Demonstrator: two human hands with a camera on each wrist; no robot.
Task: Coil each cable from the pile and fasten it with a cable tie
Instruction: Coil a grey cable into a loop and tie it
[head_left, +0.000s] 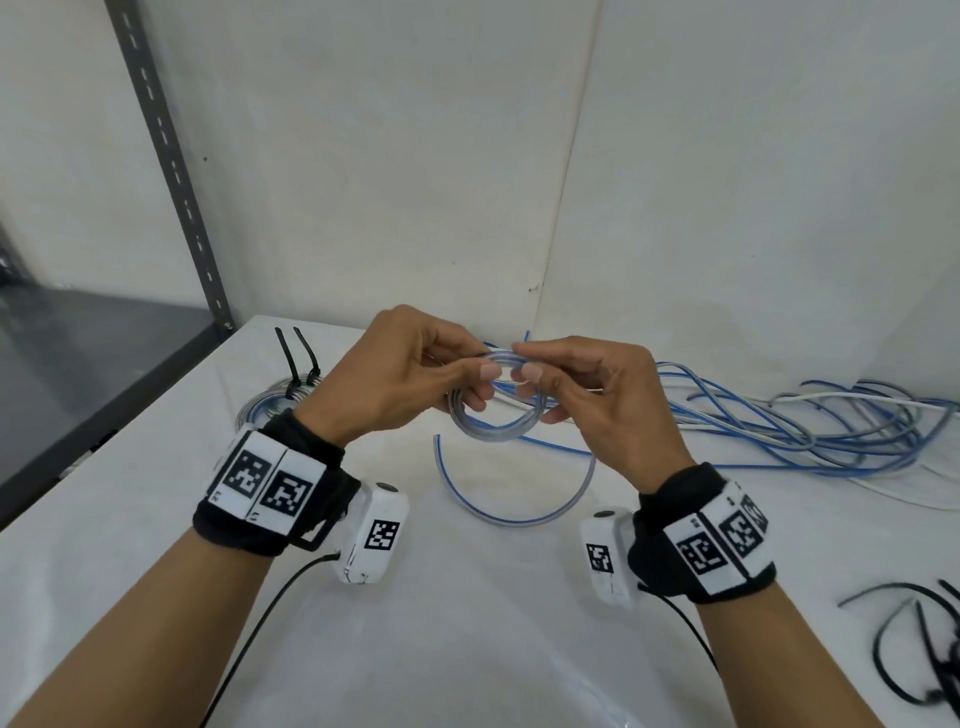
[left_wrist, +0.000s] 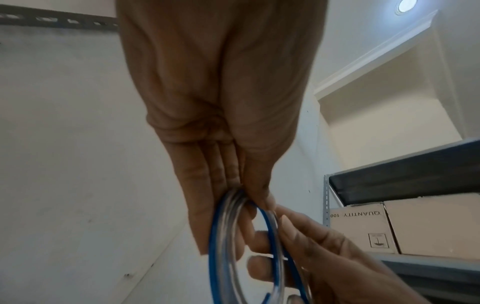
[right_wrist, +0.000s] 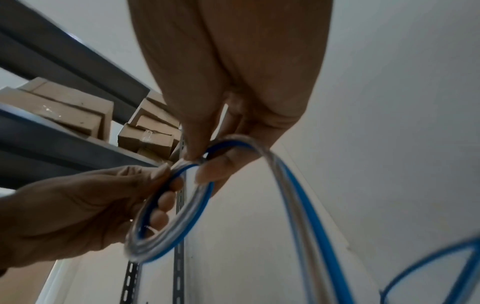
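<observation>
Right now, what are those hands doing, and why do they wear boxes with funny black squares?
Those are a person's two hands. The white boxes on the wrists are little cameras: one picture comes from a head camera, the others from each wrist. The left hand and right hand hold a coil of clear and blue cable above a white table. More cable lies in a loose pile on the right. A finished coil with black ties sits on the left, and spare cable ties wait on the near right.
</observation>
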